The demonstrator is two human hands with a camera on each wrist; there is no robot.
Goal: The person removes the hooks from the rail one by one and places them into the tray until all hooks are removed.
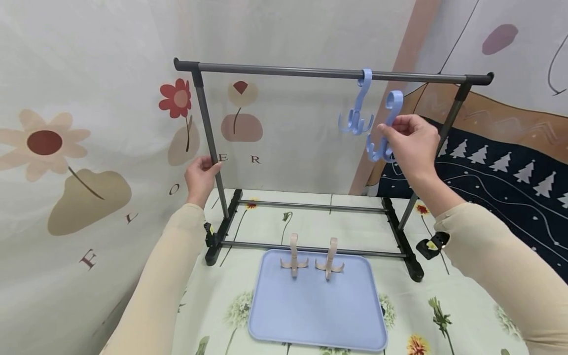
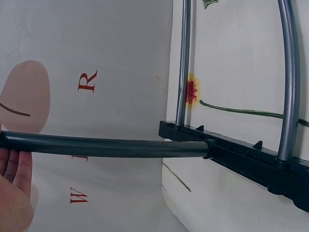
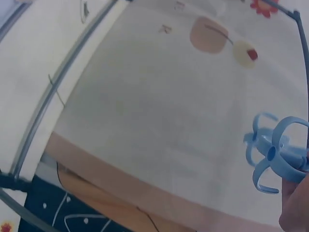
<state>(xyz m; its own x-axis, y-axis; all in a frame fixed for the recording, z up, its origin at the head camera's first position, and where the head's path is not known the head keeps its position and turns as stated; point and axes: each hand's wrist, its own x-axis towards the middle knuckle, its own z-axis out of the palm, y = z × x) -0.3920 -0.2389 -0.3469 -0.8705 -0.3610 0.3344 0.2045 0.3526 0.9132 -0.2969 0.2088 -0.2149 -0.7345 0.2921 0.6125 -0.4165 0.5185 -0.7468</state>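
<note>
My right hand [image 1: 414, 145] pinches the stem of a light-blue multi-prong hook [image 1: 392, 116] between thumb and fingers. Its curved top sits just below the dark top bar [image 1: 284, 71] of a rack, apart from it. Close to its left, a second light-blue hook [image 1: 363, 91] hangs from that bar, prongs down. In the right wrist view the held hook's prongs [image 3: 272, 154] overlap the hanging one. My left hand [image 1: 200, 180] grips the rack's left upright [image 1: 207, 118], thumb in front and fingertips partly hidden behind; the left wrist view shows fingers [image 2: 21, 169] against this pole.
A light-blue tray [image 1: 315, 315] lies before the rack, bearing a beige hook [image 1: 294, 256] and another beige hook [image 1: 329, 259] near its far edge. The rack's black feet [image 1: 401, 236] stand on a flower-print cloth [image 1: 213, 301]. Printed curtain [image 1: 284, 133] hangs close behind.
</note>
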